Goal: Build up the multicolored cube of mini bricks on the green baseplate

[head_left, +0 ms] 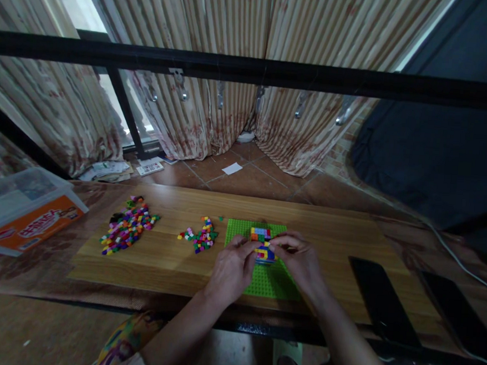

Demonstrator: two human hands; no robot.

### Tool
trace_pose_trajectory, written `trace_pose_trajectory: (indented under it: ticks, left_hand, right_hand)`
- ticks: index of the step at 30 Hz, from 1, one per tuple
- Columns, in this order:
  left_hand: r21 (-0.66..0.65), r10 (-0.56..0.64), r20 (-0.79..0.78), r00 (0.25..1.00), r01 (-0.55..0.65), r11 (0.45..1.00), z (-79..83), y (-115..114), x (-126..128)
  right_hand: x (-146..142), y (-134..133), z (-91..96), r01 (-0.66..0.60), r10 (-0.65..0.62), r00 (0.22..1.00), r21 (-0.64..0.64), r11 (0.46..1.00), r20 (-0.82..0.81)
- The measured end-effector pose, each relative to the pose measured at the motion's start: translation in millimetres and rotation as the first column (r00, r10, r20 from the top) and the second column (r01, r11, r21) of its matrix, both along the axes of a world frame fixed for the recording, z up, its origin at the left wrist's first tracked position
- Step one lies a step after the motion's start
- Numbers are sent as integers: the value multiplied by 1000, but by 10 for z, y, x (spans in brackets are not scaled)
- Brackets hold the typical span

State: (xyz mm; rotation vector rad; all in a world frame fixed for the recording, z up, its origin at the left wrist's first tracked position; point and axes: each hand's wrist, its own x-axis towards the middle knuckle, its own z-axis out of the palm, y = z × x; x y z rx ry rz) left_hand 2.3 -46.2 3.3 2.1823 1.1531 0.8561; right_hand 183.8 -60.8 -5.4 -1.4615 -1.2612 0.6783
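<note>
A green studded baseplate (272, 284) lies on the wooden board, partly covered by my hands. On it stands a small build of coloured toy bricks (260, 234), with light blue, orange, red, yellow and blue pieces. My left hand (233, 266) is closed at the left side of the build, thumb and fingers pinched on its bricks. From the right, my right hand (299, 257) pinches the same bricks, its fingertips close to the left ones. A small yellow piece shows between the fingertips. Which exact brick each hand grips is partly hidden.
Left of the baseplate lie a small group of loose bricks (205, 238) and a larger pile (128, 227). A clear plastic box (28, 212) with an orange label stands at far left. Two dark phones (381, 298) lie at right. A black bar (251, 72) crosses beyond the board.
</note>
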Motion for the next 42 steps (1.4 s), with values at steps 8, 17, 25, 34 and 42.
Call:
trace_pose_trajectory:
  ticks: [8,17,25,34,42]
  left_hand:
    - [149,8,-48,999,-1,989,48,-15,-7]
    - [323,87,-326,942,25,946,70,-122,97]
    - [335,144,-359,922,-17,942,31,-167,167]
    - [232,133,-218,967,-81,969,99,-164,28]
    - [58,352,-246,903,-349,935,28,472,-765]
  right_hand:
    - [88,15,53,220,-229,921,-65,973,-316]
    - [22,27,53,170,-200,912,-112,979,-359]
    - [38,12,58,148,-175,948,-117,982,-266]
    - [2,-97,154,301,-302,940,-33,953,-161]
    - [-75,-178,102,226,-259,961,261,939,99]
